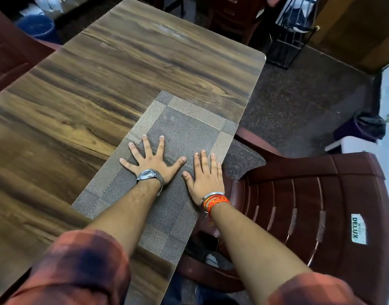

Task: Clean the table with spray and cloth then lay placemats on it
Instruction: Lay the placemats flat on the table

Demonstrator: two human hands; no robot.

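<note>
Placemat (pixel 184 126) lies under both flat, splayed hands (pixel 153 159) (pixel 205 176).

White label (pixel 358 229) reading "DELUX", smaller print possibly above it, on maroon plastic chair (pixel 321 194)

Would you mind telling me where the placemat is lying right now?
In the head view, the woven placemat lies flat along the wooden table's right edge, beside the brown plastic chair, under the left hand and right hand.
</note>
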